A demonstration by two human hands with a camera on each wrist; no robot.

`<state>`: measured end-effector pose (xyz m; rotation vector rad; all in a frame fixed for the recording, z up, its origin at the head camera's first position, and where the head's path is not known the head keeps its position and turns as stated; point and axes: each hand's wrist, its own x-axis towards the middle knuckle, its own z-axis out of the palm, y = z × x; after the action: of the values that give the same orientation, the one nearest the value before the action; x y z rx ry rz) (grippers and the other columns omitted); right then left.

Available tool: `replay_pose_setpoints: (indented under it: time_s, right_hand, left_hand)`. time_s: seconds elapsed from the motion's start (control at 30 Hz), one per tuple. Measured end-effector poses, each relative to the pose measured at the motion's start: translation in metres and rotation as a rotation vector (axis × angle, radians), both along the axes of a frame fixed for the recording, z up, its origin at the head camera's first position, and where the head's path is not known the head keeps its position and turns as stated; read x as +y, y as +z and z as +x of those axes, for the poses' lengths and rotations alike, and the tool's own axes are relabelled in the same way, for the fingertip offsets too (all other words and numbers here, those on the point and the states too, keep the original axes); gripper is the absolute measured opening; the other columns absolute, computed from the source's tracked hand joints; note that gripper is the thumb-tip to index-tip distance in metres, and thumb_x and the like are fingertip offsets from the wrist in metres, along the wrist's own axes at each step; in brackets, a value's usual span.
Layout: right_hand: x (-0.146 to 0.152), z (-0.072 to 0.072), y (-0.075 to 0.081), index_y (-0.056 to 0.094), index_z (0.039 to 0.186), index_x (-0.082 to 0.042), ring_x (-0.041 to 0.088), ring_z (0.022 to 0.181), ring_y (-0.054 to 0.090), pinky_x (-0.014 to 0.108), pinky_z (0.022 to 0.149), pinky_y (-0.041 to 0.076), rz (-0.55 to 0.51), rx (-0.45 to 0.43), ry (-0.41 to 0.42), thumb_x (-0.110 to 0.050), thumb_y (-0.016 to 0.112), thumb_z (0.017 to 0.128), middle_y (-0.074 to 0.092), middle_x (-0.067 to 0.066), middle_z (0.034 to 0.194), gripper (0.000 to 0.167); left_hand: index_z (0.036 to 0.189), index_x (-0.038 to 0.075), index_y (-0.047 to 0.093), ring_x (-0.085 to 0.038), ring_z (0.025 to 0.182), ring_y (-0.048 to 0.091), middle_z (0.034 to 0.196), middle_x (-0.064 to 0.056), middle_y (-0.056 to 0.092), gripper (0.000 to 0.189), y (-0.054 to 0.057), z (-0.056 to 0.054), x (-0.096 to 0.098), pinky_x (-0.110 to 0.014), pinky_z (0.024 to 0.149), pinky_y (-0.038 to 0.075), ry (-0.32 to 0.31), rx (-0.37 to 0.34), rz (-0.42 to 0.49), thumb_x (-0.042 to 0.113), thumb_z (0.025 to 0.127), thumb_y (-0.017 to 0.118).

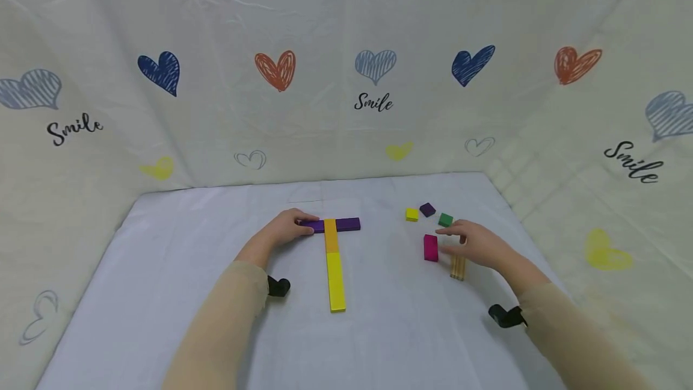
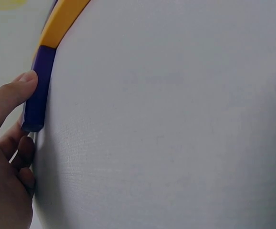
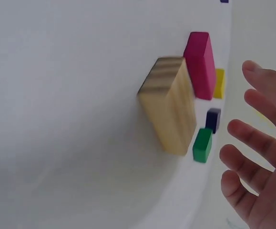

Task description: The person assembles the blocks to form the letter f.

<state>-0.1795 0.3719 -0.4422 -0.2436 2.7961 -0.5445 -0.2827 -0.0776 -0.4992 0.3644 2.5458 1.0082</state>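
Observation:
My left hand [image 1: 287, 226] pinches the outer end of a purple block [image 2: 38, 90] between thumb and fingers. That block lies flat against the left side of an orange block [image 1: 331, 235], with a second purple block [image 1: 348, 224] on its right. From the orange block a long yellow block [image 1: 335, 281] runs toward me, so the pieces form a T. Over at the right, my right hand [image 1: 479, 242] hovers with parted fingers above a plain wooden block [image 3: 168, 105], holding nothing. A magenta block [image 3: 201, 67] stands just left of its fingertips.
Behind the right hand lie a small yellow block [image 1: 412, 215], a small dark purple block [image 1: 428, 209] and a small green block [image 3: 202, 145]. White cloth [image 1: 390, 330] covers the table, and a heart-printed sheet [image 1: 325, 119] hangs at the back and sides.

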Motion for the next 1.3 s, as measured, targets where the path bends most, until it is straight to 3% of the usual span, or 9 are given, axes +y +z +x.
replay_pose_setpoints:
  time_s: [0.43, 0.83, 1.3]
  right_hand:
    - [0.029, 0.031, -0.011, 0.058, 0.138, -0.007, 0.022, 0.09, 0.049, 0.032, 0.064, 0.047, -0.033, -0.09, -0.049, -0.042, 0.079, 0.082, 0.057, 0.01, 0.114, 0.069]
    - [0.029, 0.033, -0.028, 0.06, 0.133, -0.006, 0.022, 0.088, 0.05, 0.032, 0.068, 0.048, -0.057, -0.093, -0.075, -0.043, 0.081, 0.08, 0.056, 0.008, 0.106, 0.068]
    - [0.023, 0.037, -0.029, 0.05, 0.137, -0.013, 0.026, 0.098, 0.055, 0.034, 0.074, 0.053, -0.2, -0.13, -0.128, -0.031, 0.078, 0.085, 0.056, 0.017, 0.121, 0.062]
  left_hand:
    - [0.127, 0.034, 0.069, -0.028, 0.125, 0.048, 0.137, -0.006, 0.056, 0.032, -0.004, -0.003, -0.001, -0.051, 0.112, 0.034, 0.006, -0.007, -0.011, 0.031, 0.095, 0.068]
    - [0.126, 0.032, 0.069, -0.029, 0.125, 0.048, 0.137, -0.006, 0.056, 0.032, -0.005, -0.004, -0.002, -0.051, 0.111, 0.034, 0.001, -0.001, -0.002, 0.029, 0.094, 0.069]
    - [0.126, 0.032, 0.069, -0.029, 0.125, 0.048, 0.137, -0.006, 0.056, 0.032, -0.006, -0.003, -0.001, -0.051, 0.112, 0.034, 0.0, -0.001, 0.003, 0.029, 0.094, 0.069]
